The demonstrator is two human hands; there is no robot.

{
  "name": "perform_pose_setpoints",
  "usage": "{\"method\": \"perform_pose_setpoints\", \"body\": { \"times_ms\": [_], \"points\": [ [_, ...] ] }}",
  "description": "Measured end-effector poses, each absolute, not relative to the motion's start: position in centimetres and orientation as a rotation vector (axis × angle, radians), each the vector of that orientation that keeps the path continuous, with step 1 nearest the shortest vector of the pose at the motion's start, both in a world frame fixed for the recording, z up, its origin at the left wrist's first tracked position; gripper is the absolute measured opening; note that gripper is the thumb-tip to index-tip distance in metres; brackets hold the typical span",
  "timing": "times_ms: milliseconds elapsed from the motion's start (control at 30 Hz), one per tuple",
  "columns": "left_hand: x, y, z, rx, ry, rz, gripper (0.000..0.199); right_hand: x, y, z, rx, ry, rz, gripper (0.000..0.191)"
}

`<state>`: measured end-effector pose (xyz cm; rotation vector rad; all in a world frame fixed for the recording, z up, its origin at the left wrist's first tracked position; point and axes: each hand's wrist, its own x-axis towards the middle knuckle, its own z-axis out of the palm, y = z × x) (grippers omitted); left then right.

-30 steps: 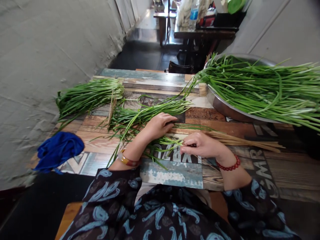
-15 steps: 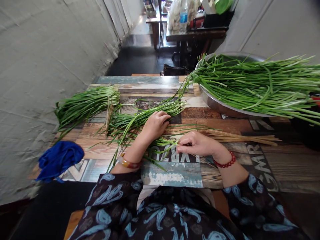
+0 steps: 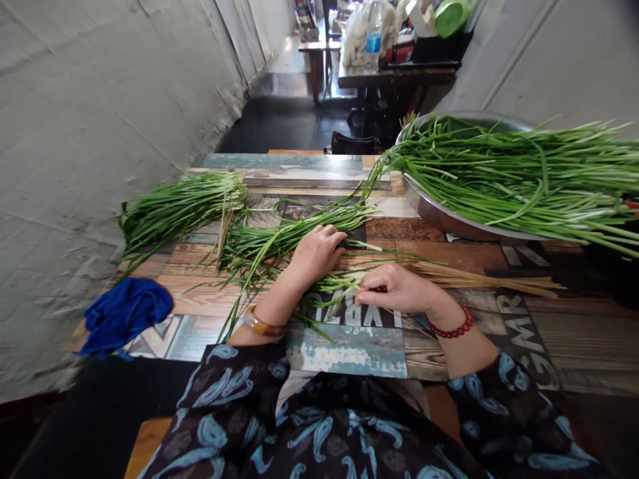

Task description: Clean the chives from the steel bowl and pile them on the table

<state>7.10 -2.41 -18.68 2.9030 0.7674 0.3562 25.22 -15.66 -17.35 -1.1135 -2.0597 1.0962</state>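
A loose bunch of garlic chives (image 3: 279, 234) lies on the table in front of me. My left hand (image 3: 320, 251) rests at its near edge, fingers curled and closed over some stalks; a pale stalk end sticks out past them. To the right, my right hand (image 3: 388, 287) is closed in a pinch at the pale ends of a few separate chive stalks (image 3: 334, 285). What lies inside its fist is hidden. Thin tan sticks (image 3: 499, 278) lie just beyond the right hand. A neater bundle of chives (image 3: 184, 203) sits at the far left.
A metal basin (image 3: 434, 216) heaped with long chives stands at the right back. A crumpled blue cloth (image 3: 127, 313) lies at the left edge of the patchwork-patterned table (image 3: 349, 352). Behind are another table with a water bottle (image 3: 373, 43), and a wall on the left.
The view has shifted slightly, so everything sits a little further right. A pale stalk end now shows beyond my left fingers. My right hand keeps its pinch in nearly the same place.
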Motion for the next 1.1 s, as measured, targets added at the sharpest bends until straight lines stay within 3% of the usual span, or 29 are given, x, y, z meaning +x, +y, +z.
{"method": "perform_pose_setpoints", "body": {
  "times_ms": [133, 367, 567, 900, 1100],
  "points": [
    [6.9, -2.5, -18.4, 2.915, 0.781, 0.381, 0.022, 25.2, -15.7, -17.3, -1.11, -2.062, 1.089, 0.03],
    [8.0, -2.9, -19.3, 2.831, 0.451, 0.446, 0.033, 24.9, -15.9, -16.9, -1.097, -2.072, 1.09, 0.036],
    [9.0, -3.4, -19.6, 2.838, 0.552, 0.391, 0.039, 24.8, -16.1, -17.1, -1.119, -2.094, 1.025, 0.041],
    [10.2, -3.7, -19.0, 2.76, 0.622, 0.189, 0.021, 24.8, -16.4, -16.9, -1.1, -2.152, 0.999, 0.037],
    [8.8, -2.9, -18.8, 2.355, 0.581, 0.618, 0.005, 24.7, -16.5, -16.9, -1.117, -2.168, 0.952, 0.035]
  ]
}}
